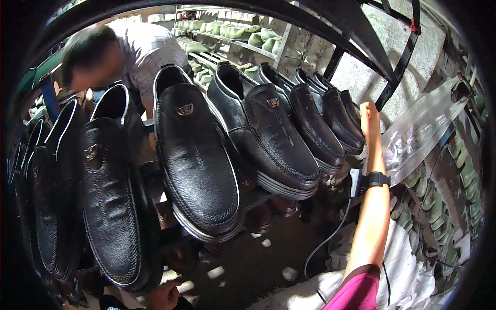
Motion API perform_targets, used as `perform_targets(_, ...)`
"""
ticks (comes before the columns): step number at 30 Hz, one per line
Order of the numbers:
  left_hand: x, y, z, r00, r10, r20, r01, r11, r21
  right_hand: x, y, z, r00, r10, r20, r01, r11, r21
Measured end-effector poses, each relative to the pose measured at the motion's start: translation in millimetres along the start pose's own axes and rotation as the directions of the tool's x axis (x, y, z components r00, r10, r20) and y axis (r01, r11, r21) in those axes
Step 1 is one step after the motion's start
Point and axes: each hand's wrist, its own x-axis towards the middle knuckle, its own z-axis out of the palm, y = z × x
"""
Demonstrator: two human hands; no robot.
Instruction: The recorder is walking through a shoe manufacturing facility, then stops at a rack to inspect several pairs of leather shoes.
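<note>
A row of black leather slip-on shoes with small metal badges stands across the view on a rack (pixel 258 199). One large shoe (pixel 199 155) is in the middle, with another shoe (pixel 111 201) to its left. Beside the far right end of the row, my right hand (pixel 370 121) is closed, fingers curled in; what it grips is hidden. Nearest to it is the last shoe (pixel 341 121). My left hand (pixel 164 297) lies in shade at the lower edge, below the left shoes. Its fingers are too dark and cut off to read.
Another person (pixel 139 51) bends forward behind the rack at the left. Shelves of green shoe lasts (pixel 232 33) stand at the back. A clear plastic sheet (pixel 421 134) hangs at right, near dark metal bars (pixel 403 62). Below runs a grey cable (pixel 330 237) beside white cloth (pixel 408 268).
</note>
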Motion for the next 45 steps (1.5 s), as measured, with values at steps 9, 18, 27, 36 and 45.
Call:
perform_targets(9, 1, 76, -27, 0.982, 0.067, -0.177, -0.034, 0.983, 0.181, -19, -111, -19, 0.857, -0.292, 0.423, 0.338, 0.941, -0.034)
perform_targets(18, -4, 85, -32, 0.950, 0.195, -0.242, -0.147, 0.968, 0.202, -3, -116, -11, 0.682, -0.515, 0.520, 0.651, 0.751, -0.111)
perform_targets(27, -16, 65, -29, 0.931, 0.165, -0.325, -0.133, 0.984, 0.119, -5, -124, -6, 0.765, -0.373, 0.524, 0.508, 0.850, -0.137)
perform_targets(36, -23, 65, -31, 0.919, 0.187, -0.346, -0.120, 0.971, 0.205, -13, -116, 11, 0.856, -0.330, 0.398, 0.455, 0.846, -0.278)
perform_targets(45, -26, 69, -36, 0.910, 0.172, -0.377, -0.107, 0.977, 0.187, -17, -107, 15, 0.936, -0.128, 0.328, 0.130, 0.991, 0.014)
